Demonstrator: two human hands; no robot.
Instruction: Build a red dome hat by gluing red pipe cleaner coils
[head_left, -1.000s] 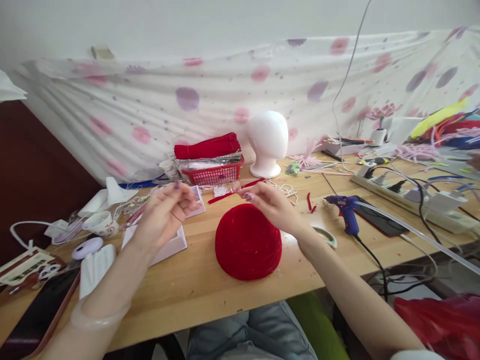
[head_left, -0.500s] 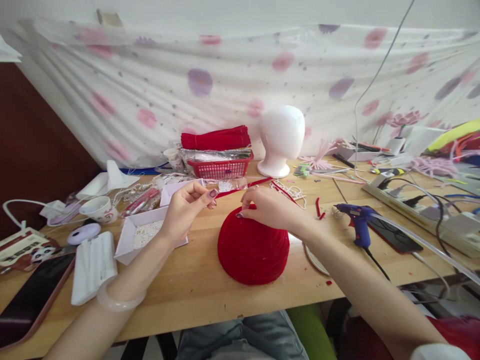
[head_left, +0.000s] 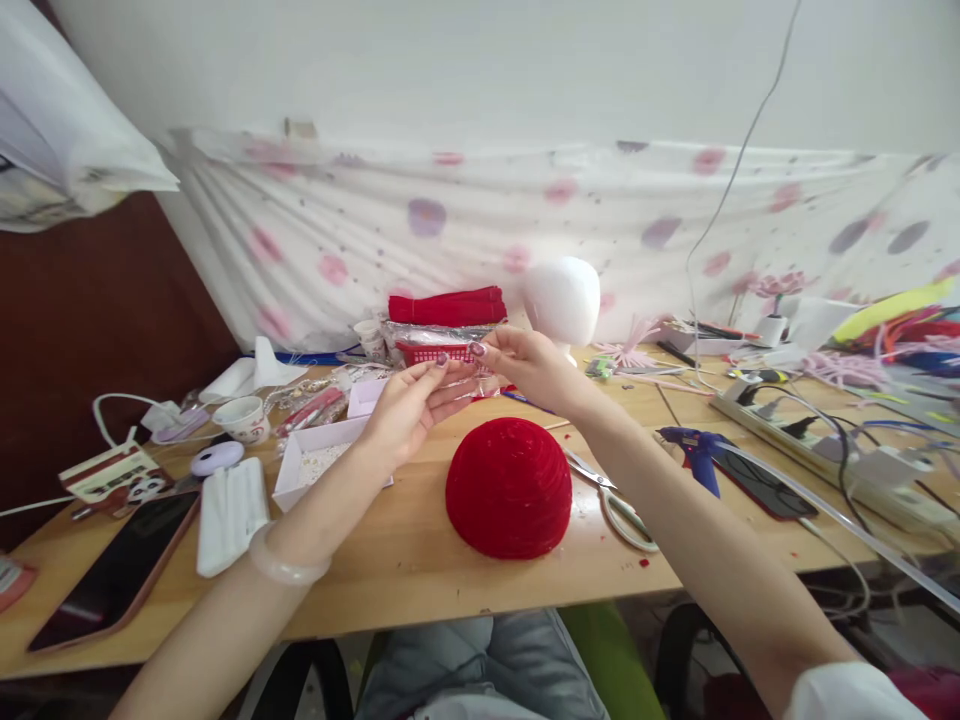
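Observation:
My left hand (head_left: pixel 409 410) is raised over the table beyond a red fuzzy dome (head_left: pixel 510 490), its thumb pressed towards the fingers. Close beside it, my right hand (head_left: pixel 525 365) pinches thumb and forefinger together. Whatever lies between the fingertips is too small or hidden to name. Clear plastic (head_left: pixel 487 385) shows right by the fingers; I cannot tell whether it is held or lies behind them. The dome sits rounded side up on the table, touched by neither hand. Scissors (head_left: pixel 615 500) with pale handles lie to its right.
A white box of beads (head_left: pixel 315 465) stands left of the dome. Behind my hands are a red basket (head_left: pixel 431 353) and a white foam head (head_left: pixel 562 300). A blue glue gun (head_left: pixel 697 455), a phone (head_left: pixel 765 485) and a power strip (head_left: pixel 810 450) with cables lie to the right.
My right hand has left the dome's top and moved up and away to meet my left hand. The view has tilted upward, and the scissors beside the dome show more fully.

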